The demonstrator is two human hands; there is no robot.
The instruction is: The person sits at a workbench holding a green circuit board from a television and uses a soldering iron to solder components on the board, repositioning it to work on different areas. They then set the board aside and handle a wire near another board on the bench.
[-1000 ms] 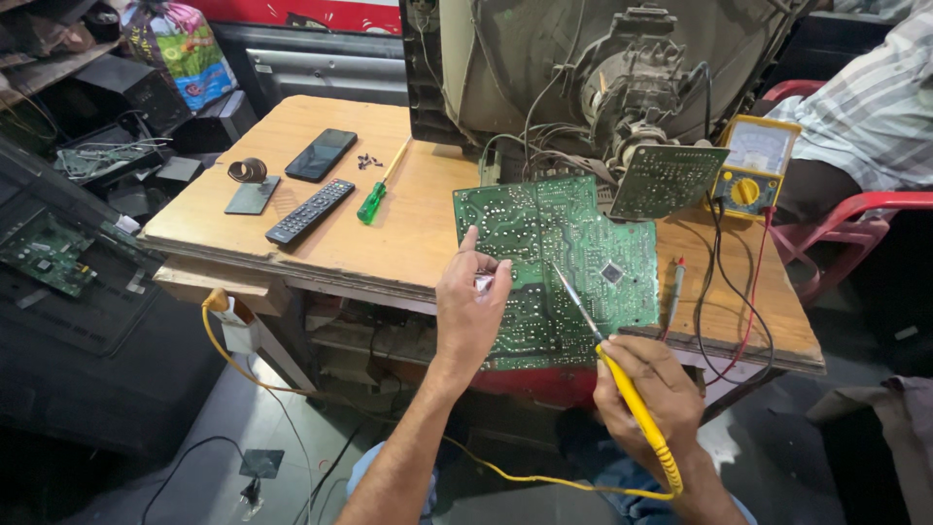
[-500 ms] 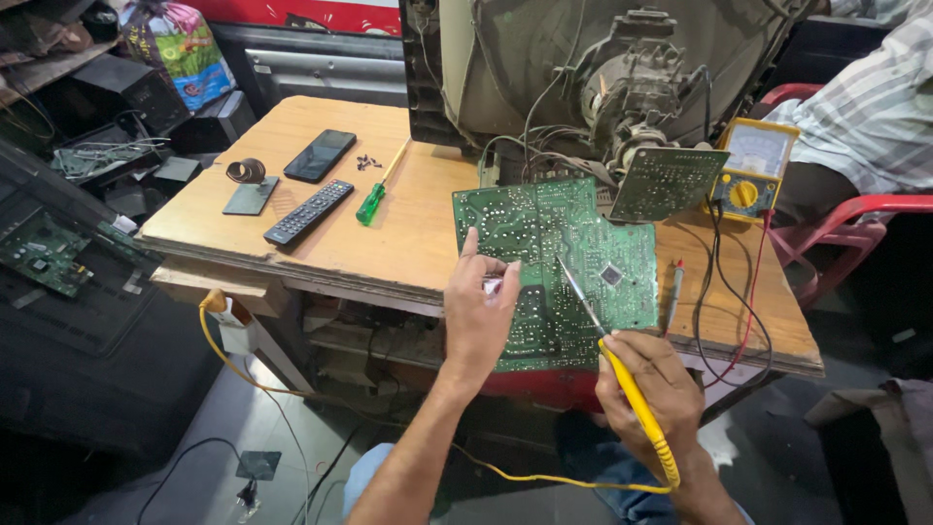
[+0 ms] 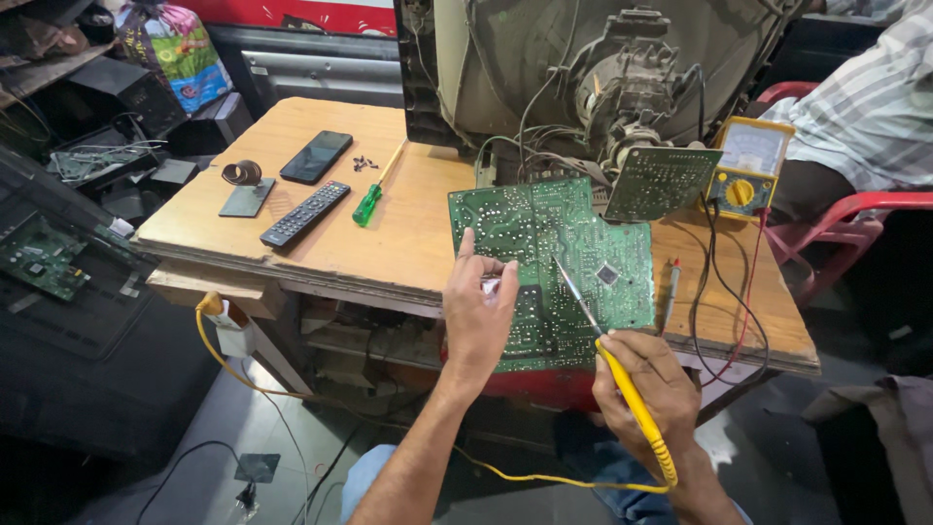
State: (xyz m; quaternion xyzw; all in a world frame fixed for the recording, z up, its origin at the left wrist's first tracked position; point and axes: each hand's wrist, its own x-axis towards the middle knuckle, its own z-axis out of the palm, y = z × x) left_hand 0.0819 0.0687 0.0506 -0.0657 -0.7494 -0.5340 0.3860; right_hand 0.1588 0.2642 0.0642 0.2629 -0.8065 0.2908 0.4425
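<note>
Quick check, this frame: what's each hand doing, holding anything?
Left hand: resting on the circuit board, fingers pinched on something small; what it is cannot be told.
Right hand: closed around a yellow soldering iron, tip on the board.

Green circuit board (image 3: pixel 559 267) and yellow-handled soldering iron (image 3: pixel 622 384).
Board lies solder-side up, overhanging the table's near edge; iron tilted, tip touching board centre.

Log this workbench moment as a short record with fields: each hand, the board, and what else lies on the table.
left hand: rests on the green circuit board, index finger raised
right hand: grips a yellow soldering iron, tip on the board
board: lies flat at the wooden table front edge
table left: remote, phone, green screwdriver
table right: yellow multimeter
behind: opened television set
</note>
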